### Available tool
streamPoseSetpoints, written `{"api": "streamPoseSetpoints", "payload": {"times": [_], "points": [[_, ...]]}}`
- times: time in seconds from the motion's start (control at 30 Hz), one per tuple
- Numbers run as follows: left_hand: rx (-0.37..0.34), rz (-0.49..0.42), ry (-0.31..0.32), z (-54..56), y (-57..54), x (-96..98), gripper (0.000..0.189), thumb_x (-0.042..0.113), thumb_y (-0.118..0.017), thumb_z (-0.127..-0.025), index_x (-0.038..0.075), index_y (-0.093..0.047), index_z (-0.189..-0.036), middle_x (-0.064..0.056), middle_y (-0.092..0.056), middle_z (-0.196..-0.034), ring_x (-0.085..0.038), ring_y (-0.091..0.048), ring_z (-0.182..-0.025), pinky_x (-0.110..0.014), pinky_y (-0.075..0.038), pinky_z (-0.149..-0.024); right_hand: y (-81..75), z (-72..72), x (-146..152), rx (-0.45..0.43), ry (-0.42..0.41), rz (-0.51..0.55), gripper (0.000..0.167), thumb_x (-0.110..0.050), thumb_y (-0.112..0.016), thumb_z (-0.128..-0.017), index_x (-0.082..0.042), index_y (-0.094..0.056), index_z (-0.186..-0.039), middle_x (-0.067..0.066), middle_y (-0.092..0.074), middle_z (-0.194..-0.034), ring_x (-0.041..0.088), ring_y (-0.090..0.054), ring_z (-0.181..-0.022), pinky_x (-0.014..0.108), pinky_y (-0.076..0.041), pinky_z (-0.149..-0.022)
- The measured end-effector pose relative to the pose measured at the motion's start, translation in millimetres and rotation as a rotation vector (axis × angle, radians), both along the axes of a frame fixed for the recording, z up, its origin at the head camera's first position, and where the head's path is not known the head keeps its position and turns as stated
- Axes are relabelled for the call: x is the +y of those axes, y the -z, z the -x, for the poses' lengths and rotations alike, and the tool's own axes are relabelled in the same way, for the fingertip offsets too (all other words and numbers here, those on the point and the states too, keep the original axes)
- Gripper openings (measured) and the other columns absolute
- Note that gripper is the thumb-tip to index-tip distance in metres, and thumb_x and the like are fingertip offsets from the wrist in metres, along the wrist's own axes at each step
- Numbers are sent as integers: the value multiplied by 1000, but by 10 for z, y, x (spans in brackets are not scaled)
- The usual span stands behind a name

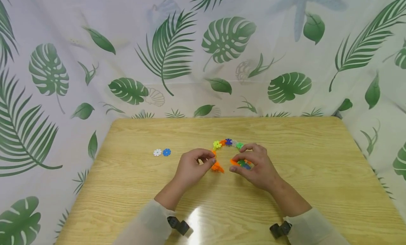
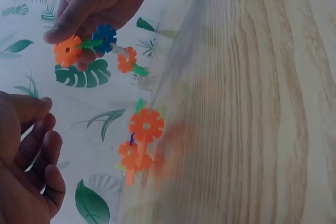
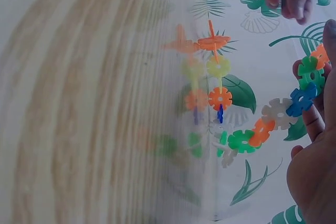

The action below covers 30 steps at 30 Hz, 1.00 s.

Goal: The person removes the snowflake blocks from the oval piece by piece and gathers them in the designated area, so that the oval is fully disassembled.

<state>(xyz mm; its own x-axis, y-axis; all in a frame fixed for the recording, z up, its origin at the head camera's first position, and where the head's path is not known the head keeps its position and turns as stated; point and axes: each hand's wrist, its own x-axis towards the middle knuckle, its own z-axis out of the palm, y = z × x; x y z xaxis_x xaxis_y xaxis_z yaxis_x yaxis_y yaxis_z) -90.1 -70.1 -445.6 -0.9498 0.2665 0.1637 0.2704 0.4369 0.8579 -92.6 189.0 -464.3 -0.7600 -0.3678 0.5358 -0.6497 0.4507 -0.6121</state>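
Observation:
A chain of notched plastic flower discs in several colours arches over the table ahead of both hands, with a yellow disc (image 1: 217, 144) and a dark blue disc (image 1: 228, 141) at its far side. My right hand (image 1: 258, 167) pinches the orange disc (image 2: 67, 51) at the chain's right end between thumb and fingers. Beyond it follow green, blue (image 3: 303, 99) and clear discs (image 3: 279, 114), raised off the table. My left hand (image 1: 192, 167), loosely curled and holding nothing, hovers beside the chain's left end, where orange discs (image 1: 217, 166) stand joined at angles.
Off to the left, a white disc (image 1: 157, 152) and a blue disc (image 1: 166, 152) lie flat side by side on the wooden table (image 1: 133, 202). A leaf-patterned cloth (image 1: 190, 61) hangs behind the table's back edge and along its sides.

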Motion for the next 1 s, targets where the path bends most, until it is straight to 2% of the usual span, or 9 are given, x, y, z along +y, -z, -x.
{"api": "streamPoseSetpoints", "payload": {"times": [0.1,0.23,0.47,0.57,0.67,0.87,1.0], "points": [[75,4,69,-1,1,63,11,21,-78,-96,17,-79,-106,12,-72,-99,-11,-63,-86,-32,-53,-71,9,4,-3,2,1,2,27,-15,-94,-74,-21,-80,-96,-8,-69,-94,27,-54,-110,66,-27,-102],[158,25,129,-9,19,142,12,21,-80,-94,20,-80,-106,11,-71,-104,-13,-62,-88,-31,-52,-73,26,2,-5,3,-4,0,27,-16,-93,-74,-22,-79,-96,-10,-70,-93,27,-55,-110,67,-26,-102],[219,39,182,-51,-14,255,13,14,-82,-92,16,-82,-104,3,-69,-104,-20,-65,-90,-38,-58,-77,40,-4,-27,3,-26,1,26,-17,-93,-75,-23,-79,-96,-12,-71,-93,28,-55,-111,68,-25,-102],[227,40,187,-58,-16,285,9,11,-81,-92,15,-82,-100,3,-68,-103,-25,-66,-92,-39,-58,-78,46,-12,-34,-5,-35,-8,28,-16,-94,-74,-24,-78,-96,-13,-71,-94,26,-54,-113,68,-24,-103],[237,48,184,-54,-5,302,9,8,-80,-92,16,-81,-97,4,-68,-104,-21,-66,-90,-39,-58,-78,55,-27,-35,-4,-36,-9,31,-17,-95,-73,-22,-78,-98,-11,-71,-95,25,-54,-112,67,-25,-103],[253,55,153,-48,-9,305,11,7,-79,-92,17,-78,-96,7,-71,-105,-13,-66,-91,-37,-59,-78,92,-35,-15,67,-25,-2,47,-16,-99,-65,-12,-77,-107,-5,-73,-100,26,-56,-105,66,-28,-98],[244,48,148,-45,-7,301,9,10,-80,-92,17,-78,-97,6,-72,-106,-14,-66,-92,-39,-59,-78,117,-24,-3,106,-14,-2,50,-14,-99,-63,-13,-76,-108,-5,-74,-100,26,-57,-103,65,-31,-96]]}}
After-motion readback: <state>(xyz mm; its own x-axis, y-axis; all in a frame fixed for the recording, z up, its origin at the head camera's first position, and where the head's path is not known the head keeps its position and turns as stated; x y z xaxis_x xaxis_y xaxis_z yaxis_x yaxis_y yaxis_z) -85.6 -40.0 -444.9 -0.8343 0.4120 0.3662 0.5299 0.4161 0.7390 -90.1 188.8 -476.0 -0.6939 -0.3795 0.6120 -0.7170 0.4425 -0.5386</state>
